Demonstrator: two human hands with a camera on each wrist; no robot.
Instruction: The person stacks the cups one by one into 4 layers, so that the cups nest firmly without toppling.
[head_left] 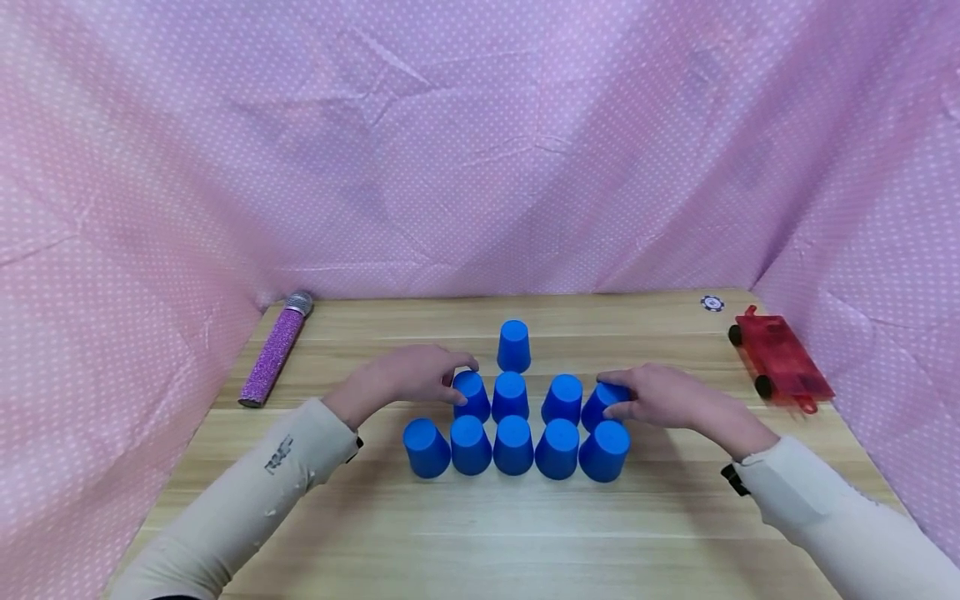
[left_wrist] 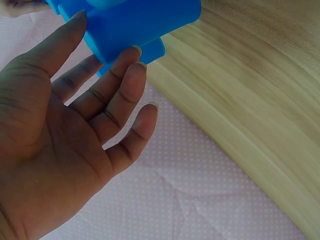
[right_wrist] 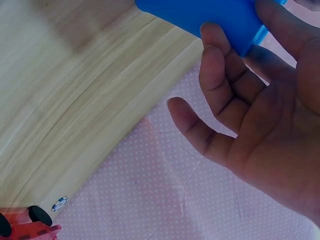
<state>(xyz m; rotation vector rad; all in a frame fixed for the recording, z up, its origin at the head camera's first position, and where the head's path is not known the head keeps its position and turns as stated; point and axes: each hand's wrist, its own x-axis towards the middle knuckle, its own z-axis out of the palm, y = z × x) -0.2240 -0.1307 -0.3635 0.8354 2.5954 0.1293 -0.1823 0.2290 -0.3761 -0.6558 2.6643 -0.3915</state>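
Pink cloth (head_left: 480, 167) backs the table (head_left: 480, 542); left hand (head_left: 422, 375) and right hand (head_left: 662, 397) pinch end cups (head_left: 476, 398), apparently aligning them with inner cups (head_left: 510, 398) between; next move likely needs gentle release.

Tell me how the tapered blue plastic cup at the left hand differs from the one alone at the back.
The left hand pinches its tapered blue plastic cup; no hand touches the tapered blue plastic cup at the back. The pinched cup has a neighbouring cup close beside it; the back cup stands apart, behind the others. The hand partly covers the pinched cup; the back cup shows whole. Both are blue and narrow upward.
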